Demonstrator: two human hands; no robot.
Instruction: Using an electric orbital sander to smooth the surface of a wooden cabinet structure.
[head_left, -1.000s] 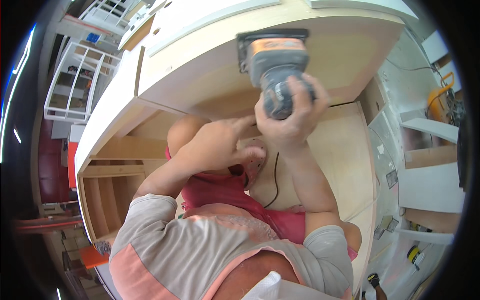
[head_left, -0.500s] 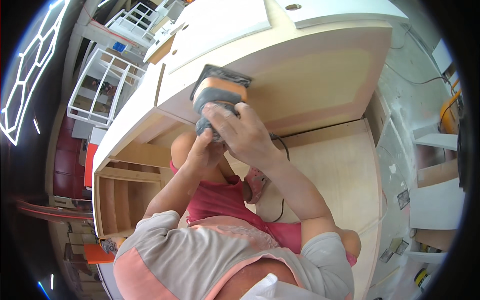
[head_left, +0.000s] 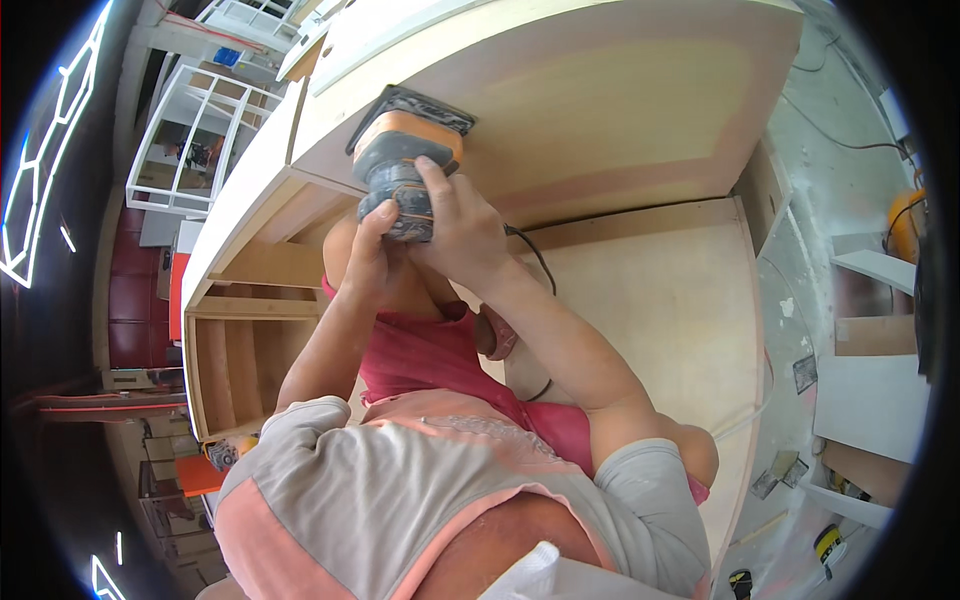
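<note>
Both of my hands grip an orange and black electric sander (head_left: 412, 145). Its flat square pad lies against the wooden panel (head_left: 620, 110), close to the panel's left end. My left hand (head_left: 368, 255) is wrapped around the lower left of the sander's body, thumb on its side. From the right, my right hand (head_left: 462, 225) closes over the dark grip with a finger stretched along it. A black cord (head_left: 545, 262) trails from behind my right wrist down toward the wooden base board (head_left: 640, 300). Dust coats the sander.
An open wooden cabinet frame (head_left: 250, 365) with compartments stands at my left. Beyond it is a white metal frame (head_left: 200, 140). On the floor at right lie white boards (head_left: 865, 405), sanding pads (head_left: 780, 472) and a yellow and black round item (head_left: 828, 545). A cable crosses there too.
The sander and both hands have shifted left and slightly upward in the picture, nearer the panel's left end. The whole view has tilted a little. My grip stays on the sander.
</note>
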